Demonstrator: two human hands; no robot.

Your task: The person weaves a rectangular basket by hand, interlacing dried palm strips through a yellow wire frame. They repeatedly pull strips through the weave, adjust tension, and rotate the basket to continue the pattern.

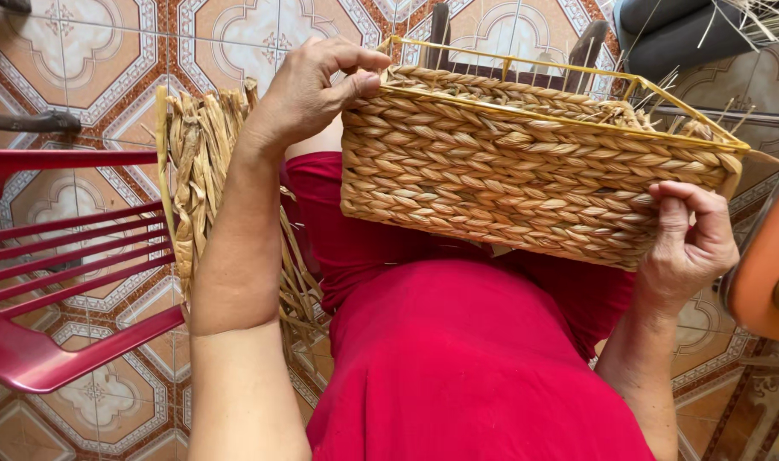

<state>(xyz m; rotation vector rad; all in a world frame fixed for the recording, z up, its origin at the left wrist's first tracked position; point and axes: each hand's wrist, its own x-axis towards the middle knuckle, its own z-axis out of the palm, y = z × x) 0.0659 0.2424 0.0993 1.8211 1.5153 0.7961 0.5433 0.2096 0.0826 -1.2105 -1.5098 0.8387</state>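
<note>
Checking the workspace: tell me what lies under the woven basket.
Under the woven basket shows a lap in red cloth. Where they meet is covered.

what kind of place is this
Probably a home workshop for basket weaving: a rectangular woven straw basket on a yellow wire frame, a bundle of dried straw strips, a patterned red and cream tiled floor, and a red plastic chair.
</note>
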